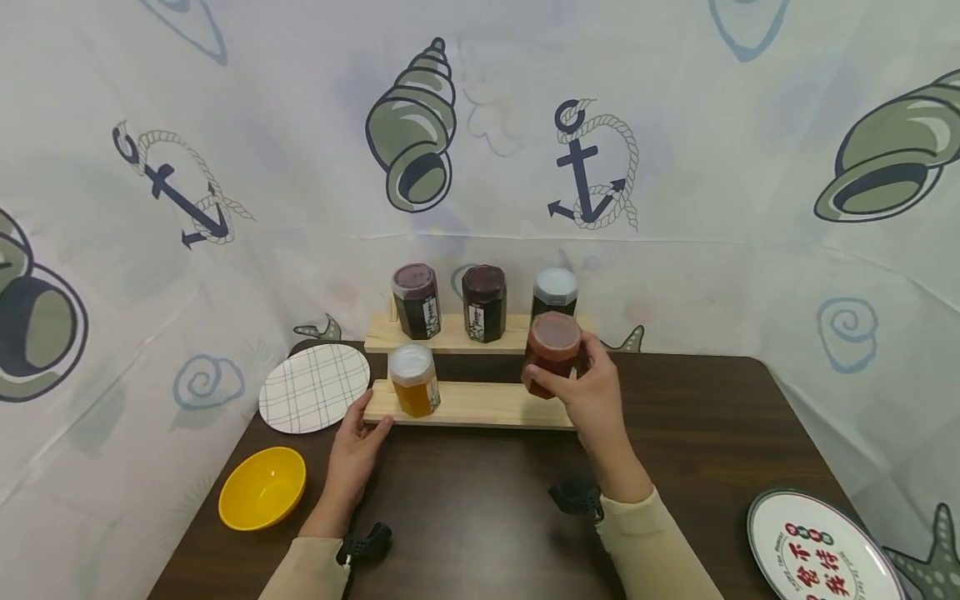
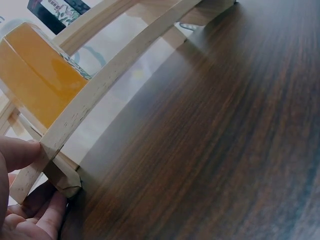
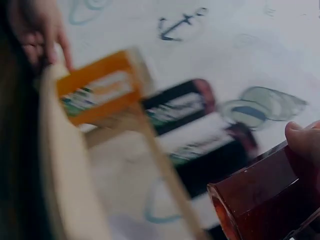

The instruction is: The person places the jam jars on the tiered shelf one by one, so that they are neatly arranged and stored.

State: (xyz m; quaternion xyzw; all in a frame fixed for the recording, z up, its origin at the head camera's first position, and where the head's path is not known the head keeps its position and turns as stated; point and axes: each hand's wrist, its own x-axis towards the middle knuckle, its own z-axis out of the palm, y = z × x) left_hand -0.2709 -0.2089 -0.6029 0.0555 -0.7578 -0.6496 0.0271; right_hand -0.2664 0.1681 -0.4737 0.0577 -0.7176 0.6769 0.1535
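Observation:
A two-step wooden rack [image 1: 480,404] stands on a dark wooden table [image 1: 487,508]. My left hand [image 1: 358,433] holds the rack's lower left corner [image 2: 55,165], thumb on top and fingers underneath. An amber jar with a white lid [image 1: 414,381] [image 2: 35,80] [image 3: 100,90] stands on the lower step beside it. My right hand [image 1: 588,392] grips a dark red jar [image 1: 552,352] [image 3: 265,200] just above the right end of the lower step. Three dark jars [image 1: 483,302] stand on the upper step.
A checked plate [image 1: 313,387] leans at the back left and a yellow bowl [image 1: 262,487] sits at the front left. A printed plate [image 1: 821,550] lies at the front right corner. A patterned cloth backdrop [image 1: 675,167] encloses the table on three sides.

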